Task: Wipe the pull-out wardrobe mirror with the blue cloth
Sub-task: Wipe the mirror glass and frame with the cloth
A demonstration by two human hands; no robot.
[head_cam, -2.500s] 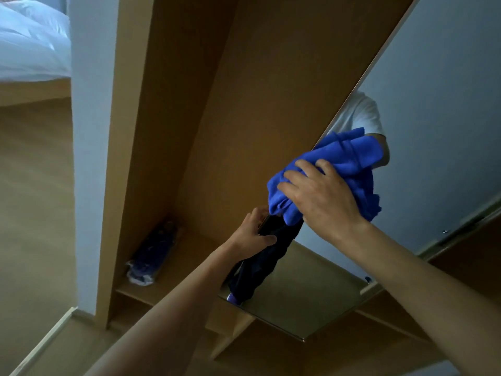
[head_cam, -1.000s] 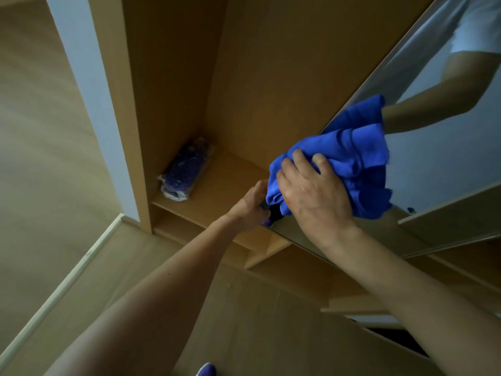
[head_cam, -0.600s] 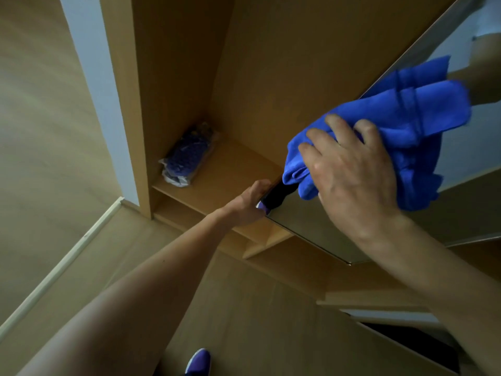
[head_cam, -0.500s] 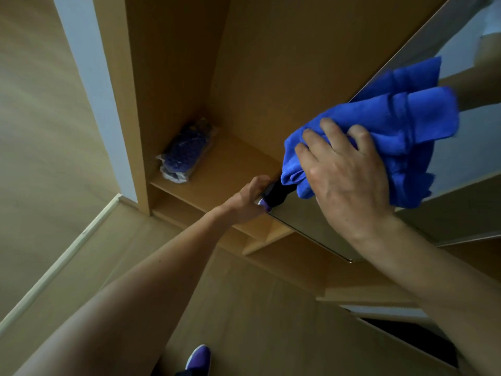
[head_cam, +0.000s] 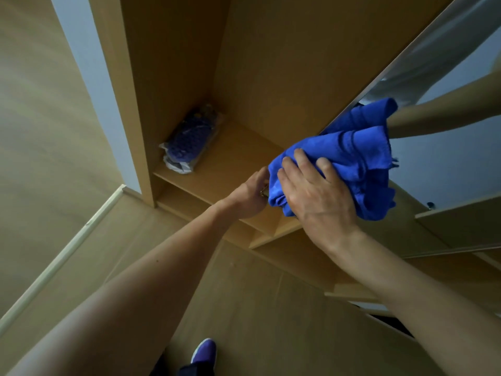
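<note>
The open wardrobe (head_cam: 284,63) fills the upper part of the view. Its pull-out mirror (head_cam: 447,164) stands out from it on the right and reflects a bare forearm. Against the lower left part of the glass lies the blue cloth (head_cam: 352,156), bunched into thick folds.

Half a second ago the cloth sat higher on the glass and a dark strip of reflection showed below it, at the near corner. Now the wad has come down and to the left, and it covers that corner. The stroke therefore seems to be finishing at the mirror's lower edge, and the wide pane above and to the right probably remains to be wiped.

The right grip (head_cam: 317,196) lies flat on the cloth. Its fingers are nearly straight and a little spread, and they press the fabric to the glass rather than close round it. Its thumb is hidden.

The left grip (head_cam: 248,198) has stayed where it was. Its fingers are curled on the mirror's near edge, just beside the cloth, and it looks to be steadying the panel against the push. Its fingertips are out of sight behind the fabric.

A plastic-wrapped packet (head_cam: 189,142) lies on the shelf (head_cam: 238,147) inside. A shoe (head_cam: 204,350) shows on the floor below.
</note>
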